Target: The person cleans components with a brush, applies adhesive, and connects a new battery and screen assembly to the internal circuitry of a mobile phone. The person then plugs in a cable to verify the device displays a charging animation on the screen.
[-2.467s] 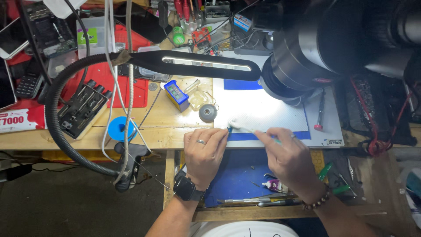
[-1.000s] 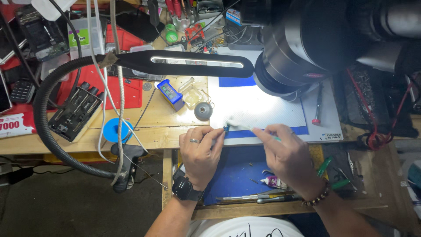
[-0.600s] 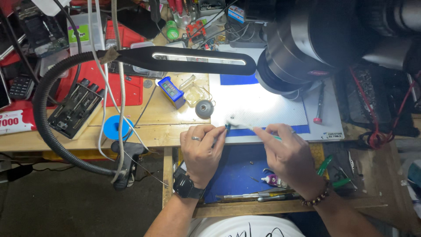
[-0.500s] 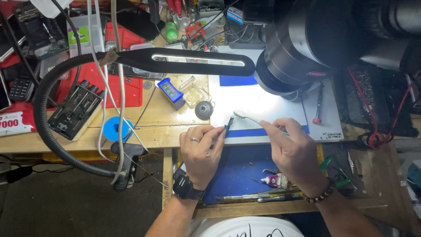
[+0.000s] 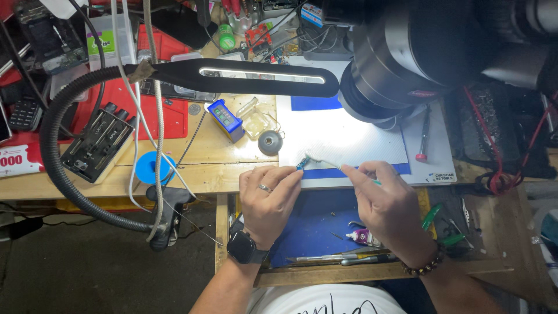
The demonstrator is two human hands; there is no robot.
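While left hand (image 5: 268, 200) pinches small blue part (image 5: 301, 165) at white mat's (image 5: 349, 136) near edge | right hand (image 5: 388, 204) closed round white brush (image 5: 326, 162), bristles touching part | best: light short strokes, part pinned firm.

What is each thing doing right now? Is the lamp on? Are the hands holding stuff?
Lamp: switched on, glowing.
Left hand: pinching a small blue part at its fingertips.
Right hand: gripping a thin brush, tip touching the part.
White mat: lying flat, brightly lit.
Watch: strapped on the left wrist, screen dark.
Small tube: lying on its side in the blue tray.
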